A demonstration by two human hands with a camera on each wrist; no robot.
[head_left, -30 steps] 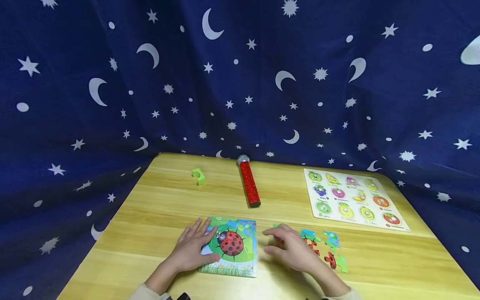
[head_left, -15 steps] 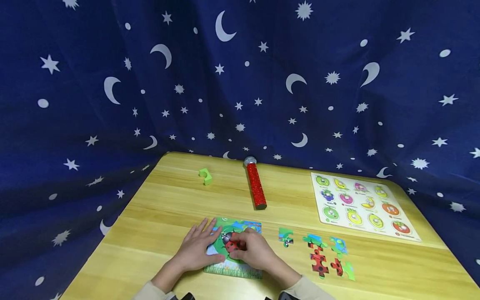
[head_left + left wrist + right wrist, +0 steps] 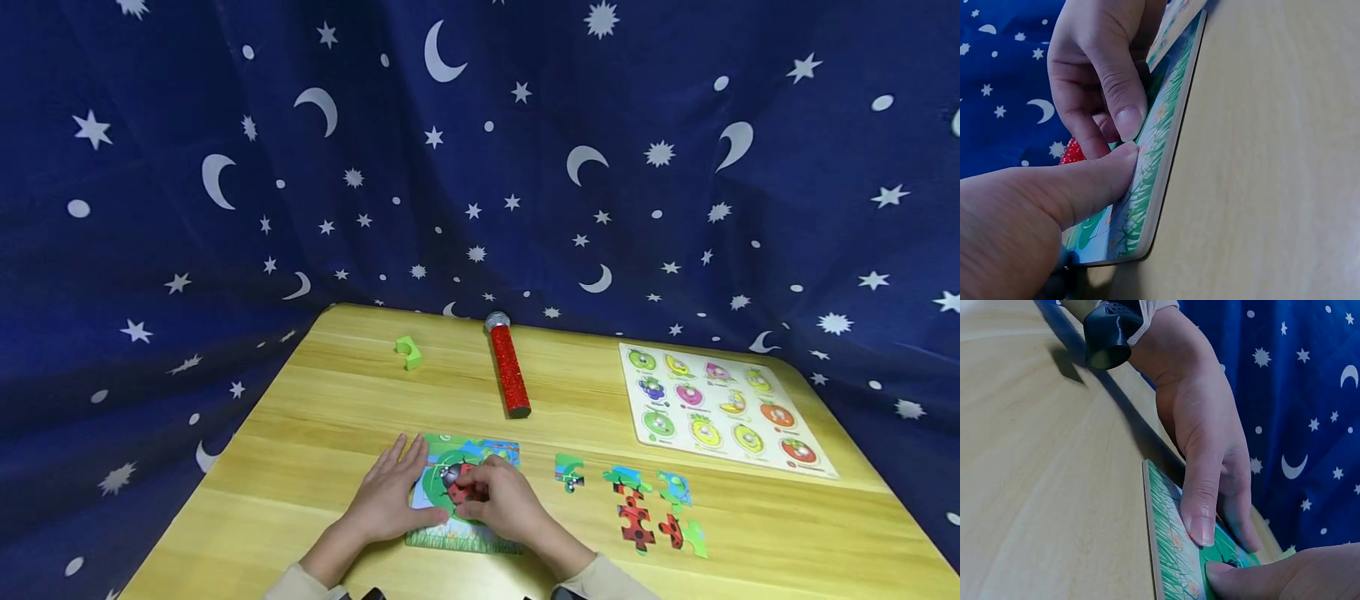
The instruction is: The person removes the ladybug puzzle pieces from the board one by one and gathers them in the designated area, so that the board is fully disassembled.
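Note:
A ladybug jigsaw puzzle [image 3: 461, 539] lies in front of me, with grass along its near edge. My left hand [image 3: 386, 492] rests over its left side, fingers spread and thumb on the picture. My right hand [image 3: 506, 500] reaches over its right side, and its curled thumb and fingers pinch at a puzzle piece on the ladybug. The palm and bent fingers hide much of that part. In the left wrist view, a pale-edged flat piece [image 3: 1175, 28] looks tilted up beside the right hand. Several loose puzzle pieces [image 3: 636, 527] lie on the table to the right.
Further back lies a red microphone [image 3: 509, 371] with a silver head. To its left is a small green arch block [image 3: 408, 353]. A fruit peg board [image 3: 727, 408] occupies the table's right rear. Behind hangs a dark blue curtain [image 3: 450, 150] with moons and stars.
My right hand has moved left from the loose pieces onto the ladybug puzzle, uncovering the pieces it hid. It holds that place over the last half second. My left hand stays on the puzzle.

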